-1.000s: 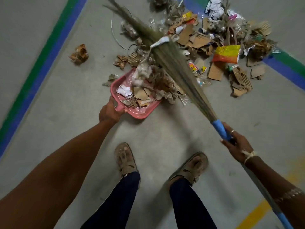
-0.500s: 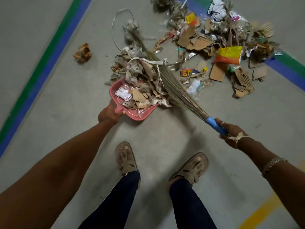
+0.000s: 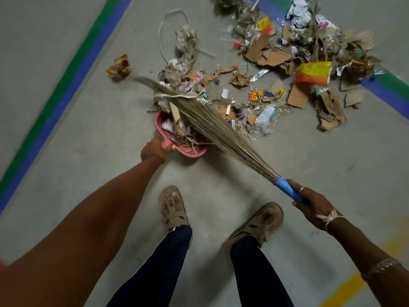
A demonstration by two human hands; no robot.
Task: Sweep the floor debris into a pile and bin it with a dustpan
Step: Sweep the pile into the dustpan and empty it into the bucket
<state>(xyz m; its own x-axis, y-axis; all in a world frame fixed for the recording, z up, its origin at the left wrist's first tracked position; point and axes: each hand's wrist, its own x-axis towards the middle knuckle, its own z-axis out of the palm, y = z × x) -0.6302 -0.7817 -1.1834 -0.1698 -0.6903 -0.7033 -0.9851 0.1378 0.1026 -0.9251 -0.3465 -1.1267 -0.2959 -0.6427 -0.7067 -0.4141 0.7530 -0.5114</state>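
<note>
A pink dustpan point(image 3: 192, 152) rests on the grey floor in front of my feet, loaded with torn cardboard and paper scraps. My left hand point(image 3: 155, 149) grips its handle. My right hand point(image 3: 312, 204) grips the blue handle of a grass broom point(image 3: 221, 131), whose bristles lie across the dustpan with the tip to the left. A spread of debris point(image 3: 276, 63), made of cardboard pieces, wrappers and plastic, lies beyond the pan toward the upper right. An orange and yellow packet point(image 3: 313, 73) sits in it.
A crumpled brown wad point(image 3: 119, 67) lies alone to the left of the debris. Green and blue floor stripes point(image 3: 73, 69) run along the left and across the upper right. A yellow line point(image 3: 352, 286) marks the lower right. My sandalled feet point(image 3: 172, 209) stand just behind the dustpan.
The broom has swept leftward and toward me across the dustpan, dragging scraps with it. The dustpan and my left hand have stayed put; my right hand has held its place.
</note>
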